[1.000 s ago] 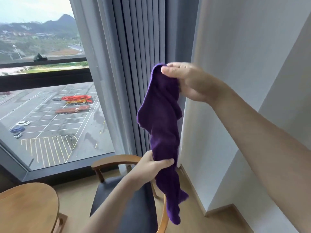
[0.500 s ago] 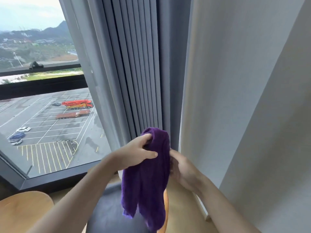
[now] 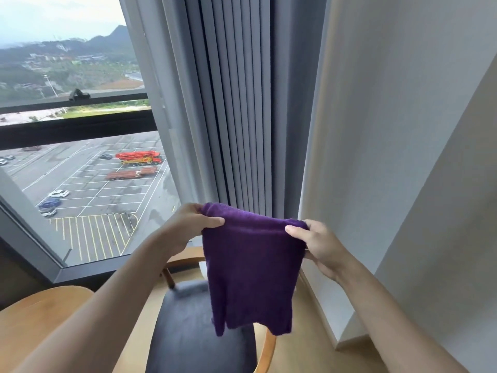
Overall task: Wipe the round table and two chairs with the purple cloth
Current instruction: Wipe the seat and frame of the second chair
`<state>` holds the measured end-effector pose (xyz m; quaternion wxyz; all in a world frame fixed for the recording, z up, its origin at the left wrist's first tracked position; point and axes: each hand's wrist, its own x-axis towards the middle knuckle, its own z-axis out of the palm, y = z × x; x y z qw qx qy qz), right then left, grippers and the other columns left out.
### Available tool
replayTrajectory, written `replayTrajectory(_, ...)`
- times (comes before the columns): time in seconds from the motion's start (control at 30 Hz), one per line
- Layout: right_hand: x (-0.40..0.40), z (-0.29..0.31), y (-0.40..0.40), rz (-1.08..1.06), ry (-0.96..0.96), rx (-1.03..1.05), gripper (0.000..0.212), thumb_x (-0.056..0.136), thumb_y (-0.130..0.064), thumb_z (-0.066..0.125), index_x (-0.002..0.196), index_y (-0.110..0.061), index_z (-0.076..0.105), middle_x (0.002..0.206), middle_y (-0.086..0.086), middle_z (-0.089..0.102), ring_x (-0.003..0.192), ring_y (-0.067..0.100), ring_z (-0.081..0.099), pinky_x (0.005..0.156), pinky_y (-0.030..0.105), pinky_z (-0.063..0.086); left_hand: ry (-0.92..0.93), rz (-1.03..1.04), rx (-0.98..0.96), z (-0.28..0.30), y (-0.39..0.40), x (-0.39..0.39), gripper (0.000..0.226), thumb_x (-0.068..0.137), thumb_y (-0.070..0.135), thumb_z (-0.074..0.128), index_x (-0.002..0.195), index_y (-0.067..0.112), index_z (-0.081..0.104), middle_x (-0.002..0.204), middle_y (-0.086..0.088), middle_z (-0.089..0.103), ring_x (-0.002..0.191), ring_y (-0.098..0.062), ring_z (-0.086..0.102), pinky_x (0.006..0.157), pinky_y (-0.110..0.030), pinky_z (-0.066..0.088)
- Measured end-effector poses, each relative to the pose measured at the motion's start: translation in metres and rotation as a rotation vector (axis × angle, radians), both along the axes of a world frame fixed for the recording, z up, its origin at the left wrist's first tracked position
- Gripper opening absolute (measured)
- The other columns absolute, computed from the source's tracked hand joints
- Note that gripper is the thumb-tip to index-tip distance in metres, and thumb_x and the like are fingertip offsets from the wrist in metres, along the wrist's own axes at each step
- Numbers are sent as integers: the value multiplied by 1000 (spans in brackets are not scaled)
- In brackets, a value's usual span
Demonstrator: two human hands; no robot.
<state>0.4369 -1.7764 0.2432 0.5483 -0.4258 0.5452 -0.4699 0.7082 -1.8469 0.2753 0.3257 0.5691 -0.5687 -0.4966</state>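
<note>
The purple cloth [image 3: 252, 267] hangs spread out in front of me, folded over at its top edge. My left hand [image 3: 188, 227] pinches its upper left corner and my right hand [image 3: 320, 243] pinches its upper right corner. Below the cloth stands a chair [image 3: 185, 332] with a dark seat and a curved wooden frame. Part of the round wooden table [image 3: 40, 316] shows at the lower left, partly hidden by my left forearm. Only one chair is in view.
Grey pleated curtains [image 3: 242, 103] hang straight ahead beside a large window [image 3: 80, 157] on the left. A white wall [image 3: 403, 157] with a jutting corner closes the right side, close to the chair. Wooden floor [image 3: 304, 340] lies between chair and wall.
The cloth hung bunched, from my right hand raised high and then gathered between both hands. My hands have since moved apart at chest height, stretching the cloth flat.
</note>
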Motion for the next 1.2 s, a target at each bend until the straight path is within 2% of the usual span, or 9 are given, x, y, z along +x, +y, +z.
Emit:
replayTrajectory(0.23, -27, -17, -1, -233, 174, 20, 16, 90, -18, 76, 96, -4, 69, 89, 7, 75, 76, 18, 68, 67, 32, 53, 35, 89, 92, -23, -11, 25, 84, 59, 13, 95, 130, 20, 51, 117, -18, 61, 102, -32, 66, 89, -44, 56)
replayTrajectory(0.43, -46, -22, 7, -331, 268, -61, 24, 81, -26, 85, 74, -14, 66, 67, -6, 67, 68, 15, 61, 65, 31, 49, -636, -302, -187, -33, -14, 17, 35, 72, 19, 90, 101, 24, 71, 98, 4, 64, 84, -7, 60, 66, -17, 51)
replayTrajectory(0.6, -53, -21, 14, -266, -7, -128, 16, 89, -18, 78, 79, -17, 65, 99, 0, 77, 83, 20, 65, 68, 35, 56, -911, -392, -467, -29, -23, 7, 23, 96, 25, 67, 104, 5, 77, 126, 1, 54, 119, -9, 29, 90, -26, 21)
replayTrajectory(0.67, -56, -21, 15, -288, 112, -191, 21, 93, -19, 75, 78, -16, 60, 85, 4, 71, 81, 20, 60, 72, 33, 51, -761, -406, -382, -24, -25, 7, 20, 98, 17, 63, 104, 5, 77, 136, 5, 55, 132, -16, 38, 103, -32, 30)
replayTrajectory(0.77, -64, -20, 16, -307, 411, -256, 27, 95, -24, 72, 79, -10, 56, 72, 0, 61, 70, 14, 54, 67, 20, 44, -367, -382, -36, -28, -20, 7, 27, 100, 11, 56, 82, 5, 74, 87, 0, 74, 81, -20, 65, 73, -30, 49)
replayTrajectory(0.83, -70, -22, 16, -317, 486, -247, 29, 96, -28, 71, 78, -10, 55, 69, 0, 59, 64, 13, 51, 60, 16, 42, -246, -304, 73, -35, -17, 4, 34, 101, 19, 53, 76, 8, 74, 76, -6, 75, 67, -19, 69, 61, -27, 49)
replayTrajectory(0.97, -62, -35, 15, -402, 567, -143, 36, 94, -34, 71, 76, -8, 55, 66, 2, 57, 60, 16, 49, 57, 27, 42, -160, -8, 228, -63, -16, -19, 27, 95, 35, 59, 92, 13, 74, 88, -10, 78, 81, -27, 73, 75, -36, 56)
replayTrajectory(1.1, -23, -57, 19, -433, 253, 50, 29, 91, -24, 72, 71, -12, 55, 67, 6, 52, 66, 22, 52, 64, 39, 48, 82, 38, 378, -89, -6, -60, 22, 96, 27, 61, 100, 9, 72, 75, -6, 74, 66, -24, 69, 67, -39, 59)
replayTrajectory(1.2, 11, -76, 19, -325, -23, 146, 20, 94, -16, 71, 80, -5, 61, 73, 14, 63, 73, 29, 63, 69, 41, 53, 134, -259, 383, -103, 9, -91, 43, 88, 46, 73, 110, 9, 74, 102, -13, 78, 94, -29, 76, 89, -47, 60)
